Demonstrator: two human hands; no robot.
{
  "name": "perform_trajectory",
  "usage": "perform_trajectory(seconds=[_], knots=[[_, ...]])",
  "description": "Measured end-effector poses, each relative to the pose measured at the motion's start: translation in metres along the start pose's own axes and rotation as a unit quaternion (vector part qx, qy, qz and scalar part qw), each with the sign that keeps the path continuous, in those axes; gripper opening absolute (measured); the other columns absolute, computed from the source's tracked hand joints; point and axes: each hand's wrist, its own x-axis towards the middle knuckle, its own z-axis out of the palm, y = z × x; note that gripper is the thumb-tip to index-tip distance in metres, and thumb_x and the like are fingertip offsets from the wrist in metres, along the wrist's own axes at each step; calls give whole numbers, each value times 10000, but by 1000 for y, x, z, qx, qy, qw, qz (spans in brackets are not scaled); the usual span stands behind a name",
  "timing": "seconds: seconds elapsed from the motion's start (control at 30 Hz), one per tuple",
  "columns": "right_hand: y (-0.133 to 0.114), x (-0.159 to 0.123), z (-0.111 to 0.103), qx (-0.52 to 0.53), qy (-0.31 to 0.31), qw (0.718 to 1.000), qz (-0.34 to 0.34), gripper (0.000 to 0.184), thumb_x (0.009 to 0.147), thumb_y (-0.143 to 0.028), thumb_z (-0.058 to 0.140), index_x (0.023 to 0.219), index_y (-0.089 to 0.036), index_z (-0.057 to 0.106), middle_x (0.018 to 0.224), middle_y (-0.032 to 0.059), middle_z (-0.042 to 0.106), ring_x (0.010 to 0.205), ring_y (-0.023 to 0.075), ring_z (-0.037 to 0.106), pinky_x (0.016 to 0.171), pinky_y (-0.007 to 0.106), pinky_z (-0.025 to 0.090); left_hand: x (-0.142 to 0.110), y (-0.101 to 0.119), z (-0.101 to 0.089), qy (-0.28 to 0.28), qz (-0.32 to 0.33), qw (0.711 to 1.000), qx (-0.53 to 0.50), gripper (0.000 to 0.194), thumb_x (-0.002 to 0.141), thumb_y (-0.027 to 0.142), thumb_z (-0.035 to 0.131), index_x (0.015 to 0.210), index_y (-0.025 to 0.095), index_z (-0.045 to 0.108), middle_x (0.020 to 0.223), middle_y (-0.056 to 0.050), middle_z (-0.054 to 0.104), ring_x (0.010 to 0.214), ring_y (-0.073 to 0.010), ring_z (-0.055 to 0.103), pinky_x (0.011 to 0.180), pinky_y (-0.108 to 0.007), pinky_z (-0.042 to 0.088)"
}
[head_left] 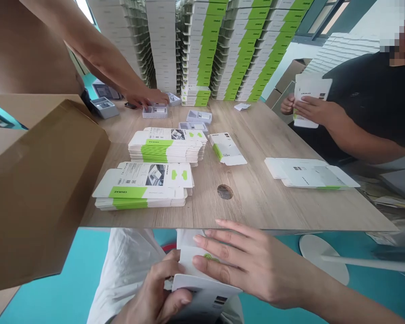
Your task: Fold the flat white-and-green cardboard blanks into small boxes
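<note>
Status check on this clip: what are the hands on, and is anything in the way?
Left hand and right hand gripping a white-and-green folded cardboard box. Nothing between hands and box. Light wood table edge just ahead.

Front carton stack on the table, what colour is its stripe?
The stripe is lime green against white, shown best in the head view.

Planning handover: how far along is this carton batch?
Looks done: tall white-and-green box stacks behind the table. In hand: left hand and right hand hold one white cardboard carton. Left: flat white-and-green carton blanks piled on the light wooden table.
</note>
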Motion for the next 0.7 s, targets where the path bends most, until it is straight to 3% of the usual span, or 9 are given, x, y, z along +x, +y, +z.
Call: perform_trajectory(seconds=[0.07,0.13,0.2,0.3,0.37,0.43,0.53,0.63,0.7], knots=[[-2,-1,1,108,-13,993,47,434,1107,-113,374,1429,-178,659,1395,123,738,1226,227,740,1067,439,597,11,5,1,5,22,999,-26,306,1078,352,569,1374,301,517,1145,-52,703,909,-164,716,829,-259,613],[-3,-1,5,272,-30,950,147,441,1106,-138,396,1464,-219,641,1396,109,741,1276,199,710,1096,393,567,20,9,2,8,33,999,-39,283,1087,349,551,1361,282,531,1107,-47,701,895,-151,706,813,-231,602],[-5,-2,9,456,-50,845,274,428,1108,-250,460,1512,-264,599,1400,97,740,1273,202,712,1082,379,567,24,10,2,13,39,998,-38,289,1087,362,550,1361,273,535,1122,-55,701,900,-146,710,813,-213,596],[-8,-4,17,659,-58,640,391,531,1055,-488,579,1532,-253,568,1420,123,721,1297,245,699,1055,392,572,24,9,3,15,36,999,-23,297,1084,371,552,1363,271,546,1113,-60,712,962,-162,729,872,-221,595],[-9,-5,21,708,-43,563,425,601,978,-579,673,1465,-230,616,1403,133,726,1314,266,681,1043,383,565,23,7,4,20,31,999,-15,296,1086,376,545,1363,271,548,1084,-56,716,982,-173,732,893,-229,594],[-9,-6,21,688,-30,551,471,557,937,-589,722,1354,-222,679,1351,123,746,1279,265,688,1004,355,567,23,6,5,27,21,999,-7,286,1088,367,542,1357,271,551,1026,-38,710,921,-162,726,851,-210,594],[-9,-5,10,598,-44,595,535,448,960,-525,696,1287,-219,702,1159,82,763,951,185,740,776,264,579,23,7,6,15,-12,1000,6,283,1086,340,549,1365,291,543,1007,-27,709,828,-151,712,765,-194,592],[-9,0,-4,567,-112,594,559,442,970,-463,658,1345,-228,666,1044,33,712,520,53,578,475,191,453,21,9,4,-13,-29,999,8,308,1088,356,533,1395,337,505,1003,-23,710,804,-170,702,738,-230,601],[-12,5,-8,566,-127,583,569,418,975,-433,627,1346,-243,658,1094,32,695,417,10,495,400,181,385,17,9,2,-26,-31,999,23,351,1082,358,547,1426,360,480,1028,-23,716,798,-174,707,747,-244,608]])
